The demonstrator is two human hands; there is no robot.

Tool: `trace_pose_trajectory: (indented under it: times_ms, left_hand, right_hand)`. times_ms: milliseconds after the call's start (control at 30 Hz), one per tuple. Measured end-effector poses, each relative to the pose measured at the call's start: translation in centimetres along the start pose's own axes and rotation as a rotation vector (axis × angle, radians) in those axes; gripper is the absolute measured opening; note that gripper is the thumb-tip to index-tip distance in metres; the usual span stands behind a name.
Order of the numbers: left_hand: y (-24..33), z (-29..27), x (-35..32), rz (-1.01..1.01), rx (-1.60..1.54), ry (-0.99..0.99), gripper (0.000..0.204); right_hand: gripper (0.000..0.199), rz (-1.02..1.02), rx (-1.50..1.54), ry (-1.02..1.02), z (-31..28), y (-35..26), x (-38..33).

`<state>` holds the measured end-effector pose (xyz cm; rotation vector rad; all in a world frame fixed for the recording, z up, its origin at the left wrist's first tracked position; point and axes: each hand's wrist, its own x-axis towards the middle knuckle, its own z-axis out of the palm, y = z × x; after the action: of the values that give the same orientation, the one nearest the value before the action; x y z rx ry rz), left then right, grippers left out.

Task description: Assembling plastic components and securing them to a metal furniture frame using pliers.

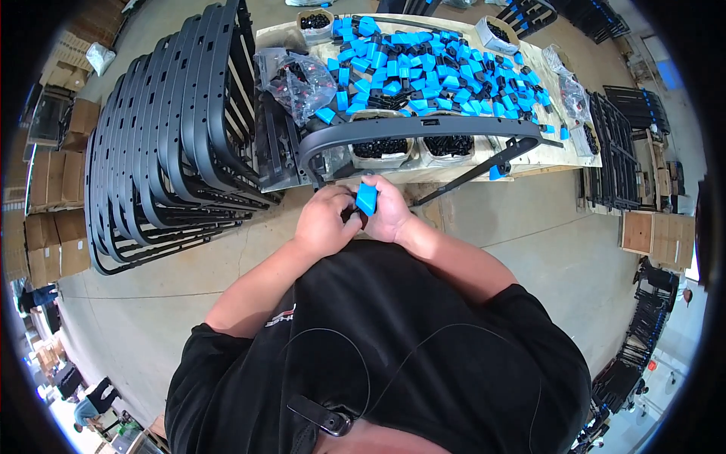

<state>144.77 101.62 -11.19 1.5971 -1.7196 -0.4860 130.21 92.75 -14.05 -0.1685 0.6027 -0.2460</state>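
A blue plastic block [367, 198] stands upright between my two hands, close in front of my chest. The thumb and fingers of my right hand [390, 209] are closed on it from the right. My left hand [325, 219] is curled just left of the block, at something dark that its fingers mostly hide. Right beyond my hands is a dark grey curved metal tube frame [423, 130]. One end of the frame comes down by my left hand's fingers, but whether they touch it I cannot tell.
A wooden worktable [522, 157] bears a heap of blue and black plastic pieces [423, 68], boxes of small black parts [378, 149] and a clear plastic bag [299, 83]. Many similar metal frames [166, 113] stand stacked at left. Cardboard boxes [57, 178] are piled farther left.
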Motion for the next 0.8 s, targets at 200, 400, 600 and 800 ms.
trace_pose_trajectory:
  times_ms: [200, 400, 600, 800]
  left_hand:
    - [-1.3, -1.8, -3.1, -0.228, -0.306, -0.143, 0.018]
    - [-7.3, -1.7, -7.3, -0.923, -0.869, -0.050, 0.016]
    - [-11.2, -0.3, -6.8, -1.008, -1.215, 0.258, 0.010]
    - [-10.8, 0.2, -4.1, -1.013, -1.222, 0.401, 0.011]
  right_hand:
    - [0.035, -0.017, -0.297, 0.178, -4.8, 1.0, 1.6]
    - [0.024, 0.062, -0.776, 0.159, -5.8, 2.5, 4.3]
    - [0.048, -0.051, -1.211, 0.223, -2.6, 3.9, 6.8]
    - [0.047, -0.123, -1.461, 0.266, -1.8, 4.3, 6.6]
